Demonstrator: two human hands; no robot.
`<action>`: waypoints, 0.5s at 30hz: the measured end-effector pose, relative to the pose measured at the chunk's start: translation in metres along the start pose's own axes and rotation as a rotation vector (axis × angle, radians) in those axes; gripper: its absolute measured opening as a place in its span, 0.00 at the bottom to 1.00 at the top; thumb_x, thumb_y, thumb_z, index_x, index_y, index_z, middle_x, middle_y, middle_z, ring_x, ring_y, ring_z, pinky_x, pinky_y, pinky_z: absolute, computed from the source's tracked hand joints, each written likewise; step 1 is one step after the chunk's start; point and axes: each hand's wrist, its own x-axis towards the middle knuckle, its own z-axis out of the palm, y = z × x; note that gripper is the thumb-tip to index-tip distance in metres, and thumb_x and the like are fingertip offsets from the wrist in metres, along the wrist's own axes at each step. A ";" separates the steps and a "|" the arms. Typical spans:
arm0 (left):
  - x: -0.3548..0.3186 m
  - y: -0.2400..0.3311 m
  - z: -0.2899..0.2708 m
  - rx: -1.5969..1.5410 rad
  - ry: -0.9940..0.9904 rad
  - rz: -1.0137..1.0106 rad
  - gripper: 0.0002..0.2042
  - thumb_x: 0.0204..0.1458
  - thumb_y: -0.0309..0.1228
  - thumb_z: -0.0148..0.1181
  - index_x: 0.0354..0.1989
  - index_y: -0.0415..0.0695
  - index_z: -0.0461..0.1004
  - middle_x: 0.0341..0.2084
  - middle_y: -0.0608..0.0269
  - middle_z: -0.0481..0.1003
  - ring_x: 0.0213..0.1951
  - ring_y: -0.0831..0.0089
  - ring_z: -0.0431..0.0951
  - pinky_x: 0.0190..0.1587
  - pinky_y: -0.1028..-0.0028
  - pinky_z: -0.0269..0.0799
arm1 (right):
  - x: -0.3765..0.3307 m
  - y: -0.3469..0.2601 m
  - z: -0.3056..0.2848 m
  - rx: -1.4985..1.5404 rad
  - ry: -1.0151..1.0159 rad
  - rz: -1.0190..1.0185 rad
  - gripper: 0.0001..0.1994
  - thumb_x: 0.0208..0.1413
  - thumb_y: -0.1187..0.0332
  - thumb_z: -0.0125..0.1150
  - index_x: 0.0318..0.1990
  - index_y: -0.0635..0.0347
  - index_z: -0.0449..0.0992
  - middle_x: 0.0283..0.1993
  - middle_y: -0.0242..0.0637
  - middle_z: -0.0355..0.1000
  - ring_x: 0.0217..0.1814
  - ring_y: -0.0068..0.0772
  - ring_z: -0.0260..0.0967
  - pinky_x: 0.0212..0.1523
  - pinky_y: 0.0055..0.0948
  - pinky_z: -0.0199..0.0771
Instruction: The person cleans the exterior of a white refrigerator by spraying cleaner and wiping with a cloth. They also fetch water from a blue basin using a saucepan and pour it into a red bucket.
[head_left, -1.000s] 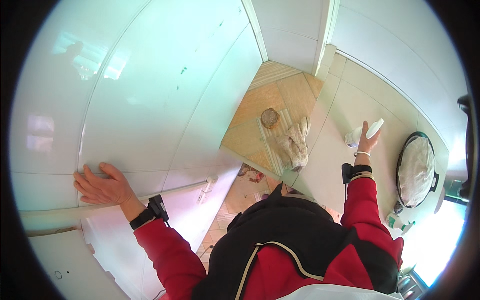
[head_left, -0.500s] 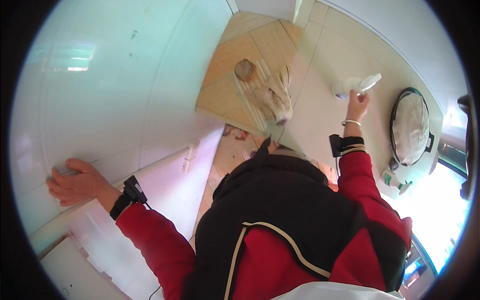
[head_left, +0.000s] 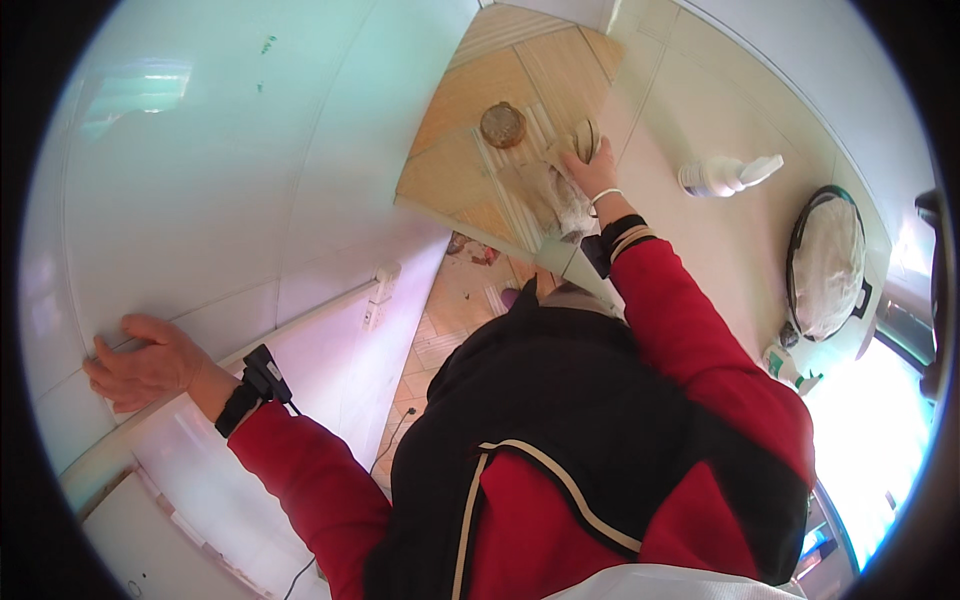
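Note:
My left hand (head_left: 145, 365) rests on the white glossy surface at the left, fingers spread and holding nothing. My right hand (head_left: 593, 172) is at the far end of a crumpled greyish-beige cloth (head_left: 562, 205), its thumb and fingers bent around that end. A thin dark curved edge shows between them. The cloth lies on the wood-patterned counter, and a round brown object (head_left: 503, 125) sits just left of it. Standing to the right of my right hand, apart from it, is a white spray bottle (head_left: 712, 177).
A dark-rimmed round pan (head_left: 826, 262) with a pale cover stands at the right of the pale counter (head_left: 680, 245). Nearer to me is a second spray bottle (head_left: 790, 368) with a green trigger. A bright window (head_left: 885, 430) is at the right. Debris lies on the tiled floor (head_left: 465, 285).
My right hand has let go of the white spray bottle, which stays on the counter, and has moved left onto the cloth. My left hand has barely moved.

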 end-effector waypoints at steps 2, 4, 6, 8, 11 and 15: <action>0.002 -0.001 -0.005 0.018 -0.107 -0.019 0.15 0.43 0.36 0.53 0.41 0.49 0.66 0.44 0.57 0.67 0.45 0.55 0.65 0.38 0.56 0.57 | 0.005 0.008 0.000 0.037 -0.276 0.192 0.25 0.38 0.50 0.58 0.34 0.66 0.74 0.33 0.49 0.72 0.37 0.50 0.70 0.39 0.39 0.68; 0.004 0.000 -0.008 0.010 -0.119 -0.036 0.15 0.44 0.36 0.53 0.41 0.48 0.66 0.44 0.56 0.67 0.44 0.54 0.65 0.37 0.58 0.57 | 0.007 0.017 -0.012 0.014 -0.353 0.157 0.24 0.37 0.48 0.56 0.28 0.65 0.76 0.24 0.50 0.71 0.33 0.49 0.70 0.36 0.40 0.68; 0.006 0.002 -0.010 -0.026 -0.081 -0.021 0.14 0.46 0.36 0.52 0.41 0.46 0.66 0.44 0.55 0.67 0.44 0.54 0.65 0.37 0.59 0.57 | 0.009 0.020 -0.033 0.152 -0.346 0.152 0.19 0.38 0.54 0.60 0.24 0.64 0.75 0.21 0.45 0.70 0.25 0.39 0.69 0.30 0.35 0.67; 0.006 0.004 -0.011 -0.028 -0.052 -0.038 0.14 0.47 0.36 0.52 0.41 0.45 0.67 0.45 0.54 0.67 0.45 0.53 0.65 0.36 0.60 0.57 | 0.013 0.013 -0.057 0.511 -0.248 -0.026 0.13 0.40 0.62 0.60 0.23 0.65 0.74 0.22 0.37 0.70 0.24 0.30 0.66 0.28 0.27 0.66; 0.006 0.005 -0.011 -0.065 -0.032 -0.059 0.15 0.47 0.36 0.52 0.42 0.45 0.67 0.46 0.53 0.66 0.46 0.53 0.65 0.37 0.59 0.57 | 0.029 -0.016 -0.097 0.990 -0.353 0.227 0.10 0.43 0.67 0.59 0.26 0.66 0.73 0.26 0.32 0.70 0.26 0.24 0.64 0.28 0.21 0.64; 0.007 0.005 -0.012 -0.079 -0.031 -0.059 0.15 0.47 0.37 0.52 0.42 0.44 0.68 0.47 0.51 0.66 0.47 0.52 0.65 0.38 0.58 0.57 | 0.078 -0.074 -0.115 0.636 -0.244 0.070 0.07 0.45 0.72 0.57 0.31 0.64 0.70 0.28 0.31 0.69 0.31 0.19 0.64 0.32 0.18 0.65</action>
